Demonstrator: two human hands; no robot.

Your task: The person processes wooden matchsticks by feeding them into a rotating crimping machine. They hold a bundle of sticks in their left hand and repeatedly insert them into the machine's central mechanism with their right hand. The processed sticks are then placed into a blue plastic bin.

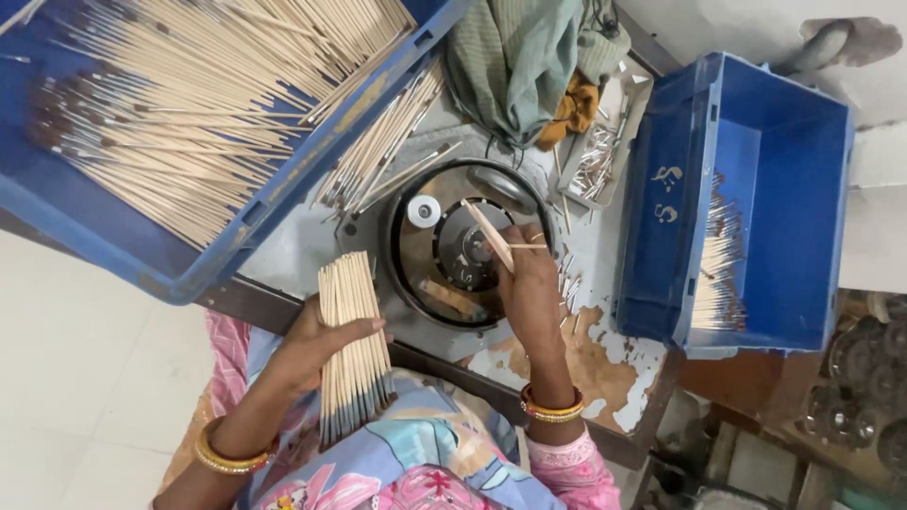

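Note:
My left hand (316,345) grips a thick bundle of thin wooden brush sticks (351,345), held upright over my lap with the dark tips pointing down. My right hand (529,283) pinches a single wooden stick (491,236) and holds it slanted over a round black machine (453,246) set into the worktable. A white knob (424,211) sits on the machine's left side. Gold bangles ring both wrists.
A big blue crate (189,274) full of brush sticks stands at the upper left. A second blue crate (803,198) at the right holds a smaller row of sticks. Loose sticks (383,151), a green cloth (520,66) and a tray of metal ferrules (595,161) lie behind the machine.

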